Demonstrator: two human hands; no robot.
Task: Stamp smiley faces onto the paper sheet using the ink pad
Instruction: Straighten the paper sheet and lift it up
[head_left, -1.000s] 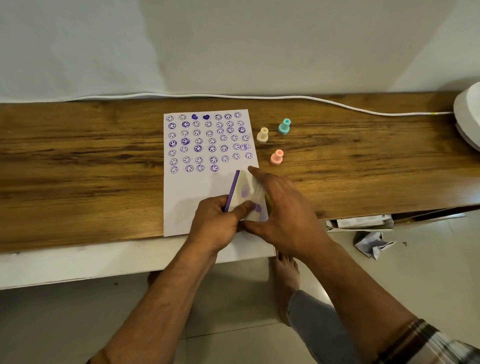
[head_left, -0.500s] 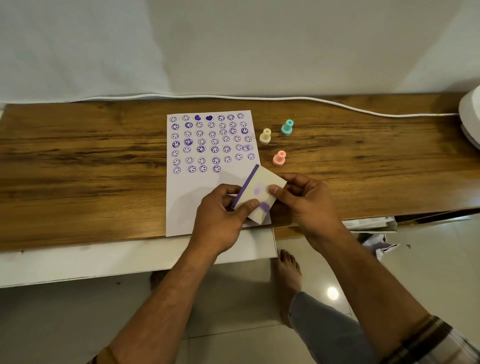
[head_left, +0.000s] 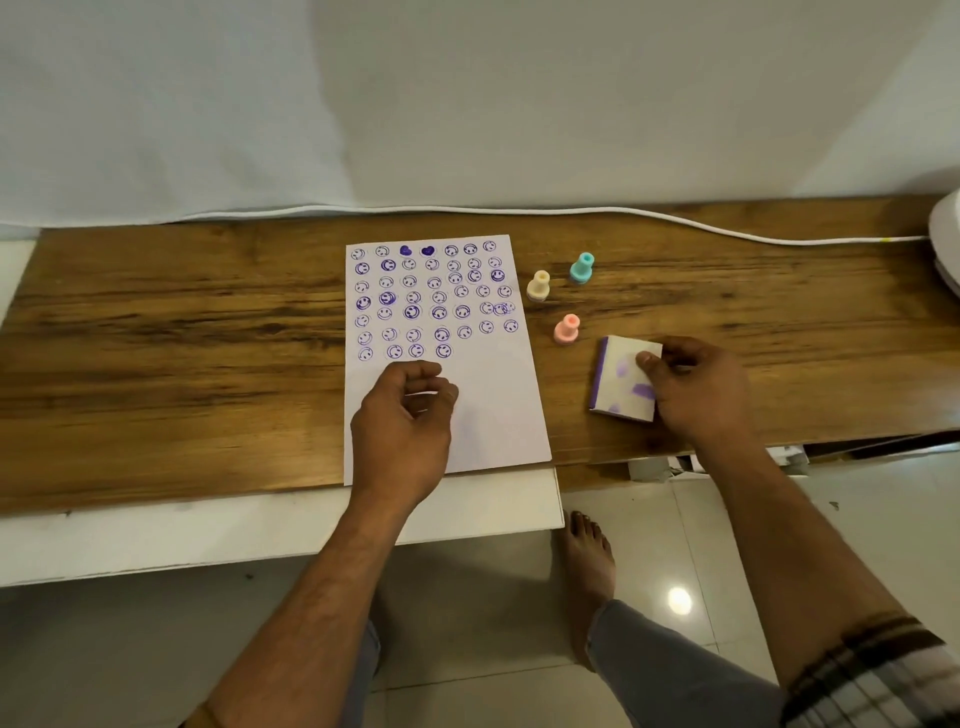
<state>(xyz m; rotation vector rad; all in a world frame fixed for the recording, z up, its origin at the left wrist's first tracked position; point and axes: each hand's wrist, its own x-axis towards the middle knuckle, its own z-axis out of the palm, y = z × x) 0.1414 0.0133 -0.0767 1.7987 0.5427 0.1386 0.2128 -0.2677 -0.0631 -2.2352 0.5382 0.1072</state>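
Observation:
A white paper sheet (head_left: 493, 405) lies on the wooden table, its upper part covered with several rows of purple smiley stamps and two hearts. My left hand (head_left: 405, 415) hovers over the sheet's blank lower half, fingers loosely curled, holding nothing. My right hand (head_left: 696, 389) grips the white, purple-stained ink pad (head_left: 621, 379) by its right side; the pad rests on the wood to the right of the sheet. Three small stamps stand upright right of the sheet: cream (head_left: 538, 286), teal (head_left: 582, 268) and pink (head_left: 566, 329).
The wooden table (head_left: 182, 338) runs left to right with a white ledge (head_left: 208, 535) along its front. A white cable (head_left: 571, 212) lies along the back edge. A white object (head_left: 945, 239) sits at the far right. My bare foot (head_left: 589, 566) is on the tiled floor.
My right hand carried the ink pad off the sheet to the right and set it on the wood. My left hand let go of the pad and stays over the sheet.

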